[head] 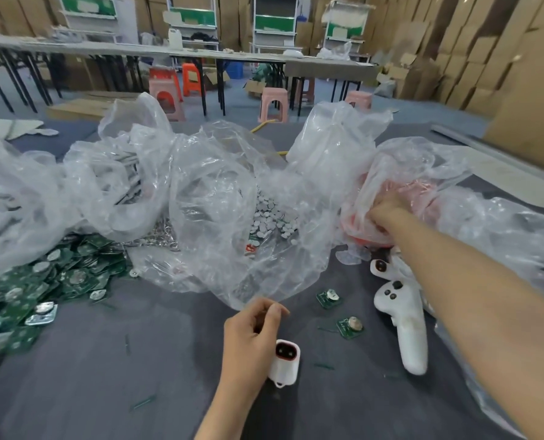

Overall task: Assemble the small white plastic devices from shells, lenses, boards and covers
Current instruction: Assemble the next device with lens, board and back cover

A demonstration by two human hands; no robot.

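Observation:
My left hand [253, 338] grips a small white plastic shell [285, 365] with a dark red-rimmed opening, low at the table's front centre. My right hand [383, 214] reaches far right into a clear bag holding pink-red parts [413, 192]; its fingers are curled among them, partly hidden by plastic. Two loose green boards with coin cells [329, 297] [350, 327] lie between my arms. A heap of green boards [42, 287] covers the left. Small grey round pieces [272, 217] fill a clear bag in the middle.
Two white handheld controllers [400, 315] [381, 267] lie under my right forearm. Crumpled clear plastic bags [207, 185] spread across the back of the grey table [137, 360]. Metal rings [159, 236] sit behind the boards. Stools and long tables stand beyond.

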